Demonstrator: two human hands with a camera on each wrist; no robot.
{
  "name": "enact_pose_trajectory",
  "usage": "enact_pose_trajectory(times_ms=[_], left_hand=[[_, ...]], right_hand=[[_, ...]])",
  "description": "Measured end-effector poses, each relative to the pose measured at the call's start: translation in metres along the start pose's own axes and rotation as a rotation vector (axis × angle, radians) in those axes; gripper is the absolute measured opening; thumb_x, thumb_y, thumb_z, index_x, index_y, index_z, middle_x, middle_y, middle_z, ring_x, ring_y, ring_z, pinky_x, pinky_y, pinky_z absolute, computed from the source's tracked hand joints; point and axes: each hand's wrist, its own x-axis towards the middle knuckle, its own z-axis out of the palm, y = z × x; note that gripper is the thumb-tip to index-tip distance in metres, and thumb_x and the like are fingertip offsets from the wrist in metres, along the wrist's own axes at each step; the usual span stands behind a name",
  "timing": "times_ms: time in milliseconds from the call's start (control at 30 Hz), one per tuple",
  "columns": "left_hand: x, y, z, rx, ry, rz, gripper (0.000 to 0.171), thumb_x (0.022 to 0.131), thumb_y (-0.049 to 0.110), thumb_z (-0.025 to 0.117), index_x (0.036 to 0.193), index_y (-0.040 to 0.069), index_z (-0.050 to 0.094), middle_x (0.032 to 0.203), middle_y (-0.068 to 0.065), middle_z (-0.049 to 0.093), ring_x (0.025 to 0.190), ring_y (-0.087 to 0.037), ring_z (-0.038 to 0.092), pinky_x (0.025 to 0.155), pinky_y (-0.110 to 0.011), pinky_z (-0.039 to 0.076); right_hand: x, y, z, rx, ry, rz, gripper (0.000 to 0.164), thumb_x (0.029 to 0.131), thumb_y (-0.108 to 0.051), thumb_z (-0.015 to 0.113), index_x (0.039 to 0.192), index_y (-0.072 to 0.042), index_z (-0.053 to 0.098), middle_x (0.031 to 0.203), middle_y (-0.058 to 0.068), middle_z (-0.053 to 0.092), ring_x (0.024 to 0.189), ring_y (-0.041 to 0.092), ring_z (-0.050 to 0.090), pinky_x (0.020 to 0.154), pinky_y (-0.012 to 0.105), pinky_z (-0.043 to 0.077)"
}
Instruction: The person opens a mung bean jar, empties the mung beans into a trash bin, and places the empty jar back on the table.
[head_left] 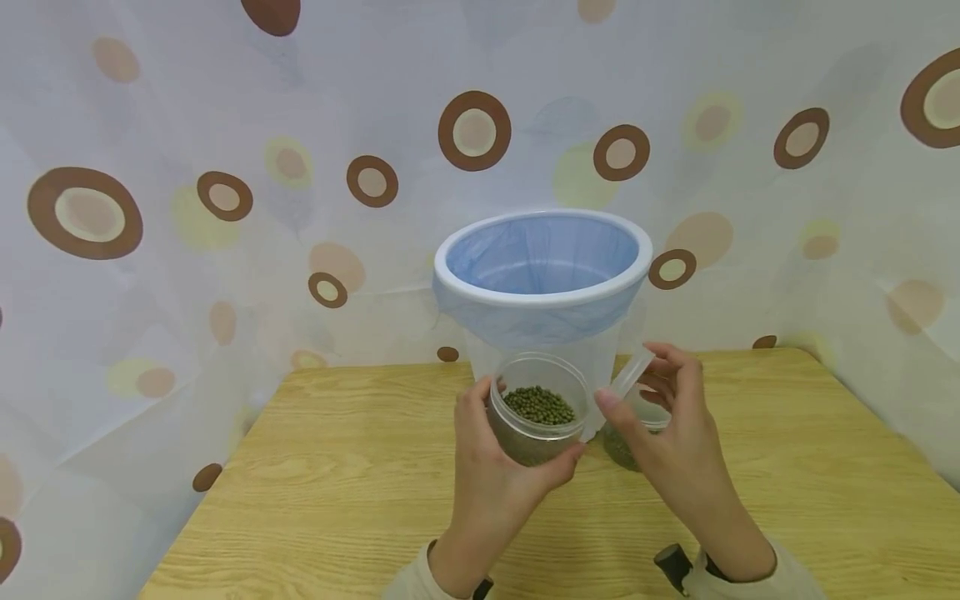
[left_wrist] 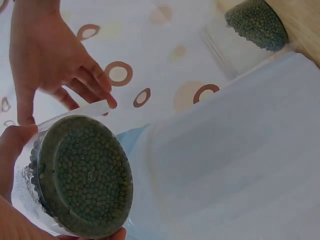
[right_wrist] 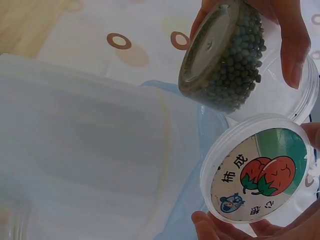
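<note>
My left hand (head_left: pixel 487 467) grips a clear plastic jar (head_left: pixel 528 448), tilted in front of the bin. Small green beans, like mung beans (head_left: pixel 538 406), fill its lower part, and the mouth is uncovered. Just right of that mouth, my right hand (head_left: pixel 678 437) holds a white round lid (head_left: pixel 632 372) by its edge, thumb on one side and fingers on the other. In the right wrist view, the lid's top (right_wrist: pixel 257 172) carries a sticker with two red fruits. A second clear jar with green beans (head_left: pixel 621 450) stands on the table, partly hidden behind the right hand.
A translucent bin (head_left: pixel 543 296) with a white rim and blue liner bag stands at the back of the wood-grain table (head_left: pixel 337 467), right behind the held jar. Behind the table hangs a pale sheet (head_left: pixel 420 108) patterned with brown circles.
</note>
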Motion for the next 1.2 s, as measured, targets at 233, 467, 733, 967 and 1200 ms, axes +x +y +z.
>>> enact_pose_trajectory(times_ms=[233, 467, 733, 967, 1200], left_hand=[[0.001, 0.002, -0.004, -0.038, 0.016, -0.045, 0.088, 0.062, 0.022, 0.091, 0.131, 0.005, 0.040, 0.121, -0.010, 0.046, 0.111, -0.020, 0.046, 0.090, -0.041, 0.045], [0.002, 0.003, -0.008, -0.082, 0.026, -0.077, 0.085, 0.063, 0.022, 0.090, 0.130, 0.006, 0.040, 0.122, -0.008, 0.046, 0.112, -0.020, 0.046, 0.092, -0.042, 0.044], [0.005, 0.003, -0.012, -0.053, 0.034, -0.074, 0.086, 0.063, 0.021, 0.090, 0.131, 0.005, 0.039, 0.121, -0.010, 0.046, 0.113, -0.018, 0.046, 0.092, -0.042, 0.044], [0.006, 0.004, -0.015, -0.067, 0.032, -0.076, 0.086, 0.064, 0.022, 0.090, 0.131, 0.006, 0.039, 0.122, -0.010, 0.045, 0.113, -0.018, 0.045, 0.093, -0.042, 0.043], [0.007, 0.005, -0.017, -0.059, 0.039, -0.079, 0.087, 0.064, 0.023, 0.090, 0.132, 0.005, 0.039, 0.122, -0.008, 0.046, 0.114, -0.019, 0.045, 0.094, -0.043, 0.043]], right_hand=[[0.000, 0.001, 0.002, -0.023, -0.018, 0.020, 0.070, 0.092, -0.018, 0.063, 0.147, -0.012, 0.022, 0.126, 0.016, 0.043, 0.110, 0.024, 0.047, 0.087, 0.006, 0.037], [0.001, 0.001, 0.002, -0.035, -0.083, 0.102, 0.068, 0.091, -0.024, 0.067, 0.140, -0.006, 0.024, 0.126, 0.016, 0.043, 0.119, 0.033, 0.051, 0.095, 0.019, 0.044], [0.002, 0.003, 0.007, -0.086, -0.158, 0.181, 0.075, 0.085, -0.031, 0.075, 0.127, 0.002, 0.022, 0.130, 0.023, 0.043, 0.122, 0.044, 0.050, 0.093, 0.047, 0.048], [0.002, 0.004, 0.010, -0.153, -0.176, 0.148, 0.074, 0.083, -0.031, 0.076, 0.125, 0.004, 0.026, 0.128, 0.024, 0.038, 0.121, 0.047, 0.047, 0.097, 0.053, 0.043], [0.000, 0.010, 0.014, -0.219, -0.210, 0.148, 0.074, 0.081, -0.034, 0.078, 0.125, 0.001, 0.030, 0.124, 0.023, 0.048, 0.101, 0.033, 0.055, 0.079, 0.042, 0.049]])
